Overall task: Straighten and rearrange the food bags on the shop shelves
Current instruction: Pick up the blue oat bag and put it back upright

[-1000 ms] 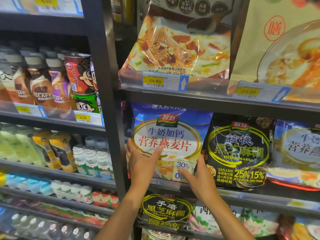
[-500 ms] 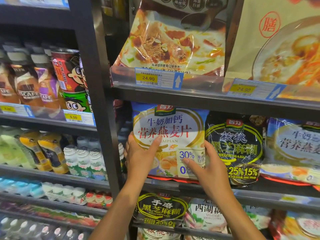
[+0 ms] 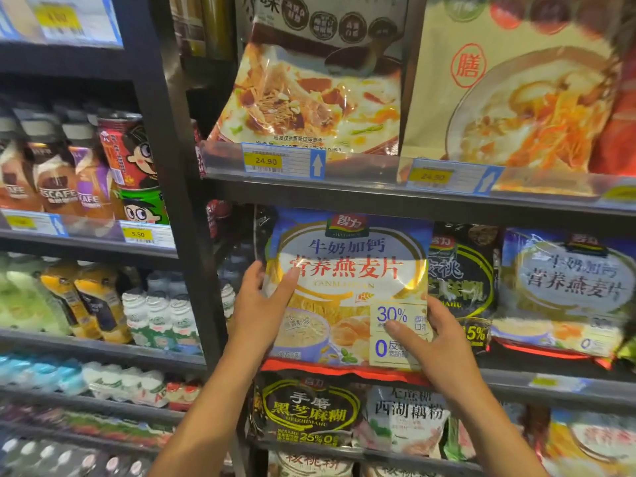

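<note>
Head view, left hand (image 3: 262,306), right hand (image 3: 437,342) pinching oatmeal bag (image 3: 347,242) sides

This is looking like a grocery shop aisle. Dark grey metal shelves (image 3: 344,193) are standing in tiers, their front edges carrying yellow-and-white printed price labels (image 3: 266,161), one reading 24.90 and another 5.50. Glossy food packs, among them a blue-and-white plastic oatmeal bag (image 3: 344,270) and a black-and-yellow plastic sesame paste bag (image 3: 306,411), are facing outward in rows. Brown labelled coffee bottles (image 3: 55,184) are lining the neighbouring bay.
</note>
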`<move>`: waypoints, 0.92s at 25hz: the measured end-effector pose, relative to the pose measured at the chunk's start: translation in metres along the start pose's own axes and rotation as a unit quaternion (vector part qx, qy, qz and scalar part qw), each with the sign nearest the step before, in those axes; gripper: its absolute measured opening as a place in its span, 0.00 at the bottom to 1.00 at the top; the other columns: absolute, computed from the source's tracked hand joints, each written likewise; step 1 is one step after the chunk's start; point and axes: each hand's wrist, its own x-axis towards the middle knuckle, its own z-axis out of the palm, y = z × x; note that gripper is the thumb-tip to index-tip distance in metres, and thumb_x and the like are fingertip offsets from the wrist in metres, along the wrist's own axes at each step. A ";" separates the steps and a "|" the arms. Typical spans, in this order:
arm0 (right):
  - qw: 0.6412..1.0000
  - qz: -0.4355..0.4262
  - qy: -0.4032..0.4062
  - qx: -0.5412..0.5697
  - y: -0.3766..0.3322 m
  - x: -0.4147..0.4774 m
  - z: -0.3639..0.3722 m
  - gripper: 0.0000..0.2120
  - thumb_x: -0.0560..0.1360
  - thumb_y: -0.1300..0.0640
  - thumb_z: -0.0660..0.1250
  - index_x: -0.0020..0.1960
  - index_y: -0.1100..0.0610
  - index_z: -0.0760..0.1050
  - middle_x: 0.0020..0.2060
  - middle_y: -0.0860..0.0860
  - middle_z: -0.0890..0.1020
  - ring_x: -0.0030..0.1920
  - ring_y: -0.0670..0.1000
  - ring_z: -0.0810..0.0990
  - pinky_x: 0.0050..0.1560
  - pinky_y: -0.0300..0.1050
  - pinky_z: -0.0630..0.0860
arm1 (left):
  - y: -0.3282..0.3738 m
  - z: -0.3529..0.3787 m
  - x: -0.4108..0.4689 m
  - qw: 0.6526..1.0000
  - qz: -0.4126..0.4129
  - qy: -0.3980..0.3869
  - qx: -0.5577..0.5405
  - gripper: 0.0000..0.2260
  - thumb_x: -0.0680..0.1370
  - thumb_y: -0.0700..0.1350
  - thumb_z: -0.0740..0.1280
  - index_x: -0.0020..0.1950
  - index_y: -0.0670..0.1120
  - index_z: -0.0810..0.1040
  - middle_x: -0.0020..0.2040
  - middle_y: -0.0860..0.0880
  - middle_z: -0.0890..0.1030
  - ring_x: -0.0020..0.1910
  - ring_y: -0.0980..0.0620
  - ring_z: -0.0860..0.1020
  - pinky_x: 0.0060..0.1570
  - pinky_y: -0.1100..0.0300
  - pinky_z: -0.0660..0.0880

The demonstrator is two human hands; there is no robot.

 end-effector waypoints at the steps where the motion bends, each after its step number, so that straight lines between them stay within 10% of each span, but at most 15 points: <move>1: 1.000 0.006 -0.002 0.010 0.002 -0.004 -0.011 0.38 0.63 0.38 0.81 0.70 0.47 0.76 0.63 0.46 0.84 0.65 0.47 0.81 0.67 0.55 0.77 | 0.004 0.002 -0.005 0.999 -0.006 -0.019 -0.030 0.26 0.76 0.62 0.71 0.72 0.54 0.74 0.62 0.61 0.78 0.58 0.63 0.80 0.62 0.57 0.79; 4: 0.999 0.029 -0.001 0.024 0.012 -0.019 -0.044 0.45 0.61 0.36 0.83 0.74 0.45 0.72 0.70 0.43 0.78 0.73 0.46 0.73 0.72 0.57 0.72 | 0.013 0.003 -0.018 0.990 -0.040 -0.117 -0.067 0.11 0.81 0.52 0.69 0.59 0.49 0.84 0.54 0.50 0.88 0.52 0.56 0.86 0.53 0.59 0.80; 10: 0.995 0.079 -0.008 0.065 0.034 -0.073 -0.106 0.38 0.63 0.45 0.83 0.70 0.47 0.76 0.60 0.46 0.86 0.64 0.51 0.83 0.63 0.59 0.81 | -0.013 0.035 -0.064 0.943 -0.102 -0.247 -0.197 0.23 0.76 0.49 0.72 0.69 0.42 0.78 0.63 0.39 0.84 0.59 0.40 0.84 0.63 0.42 0.80; 16: 0.991 0.119 -0.001 0.058 0.066 -0.142 -0.174 0.42 0.58 0.35 0.84 0.70 0.41 0.75 0.63 0.39 0.83 0.67 0.44 0.79 0.66 0.58 0.79 | -0.040 0.091 -0.150 0.924 -0.100 -0.289 -0.227 0.28 0.72 0.38 0.75 0.71 0.46 0.74 0.62 0.38 0.84 0.55 0.40 0.86 0.50 0.46 0.85; 23: 0.979 0.182 0.054 0.069 0.123 -0.231 -0.255 0.40 0.64 0.31 0.80 0.72 0.40 0.74 0.68 0.44 0.81 0.72 0.53 0.76 0.70 0.63 0.75 | -0.073 0.157 -0.235 0.927 -0.113 -0.295 -0.200 0.43 0.53 0.55 0.89 0.65 0.49 0.78 0.61 0.38 0.85 0.60 0.34 0.83 0.64 0.30 0.75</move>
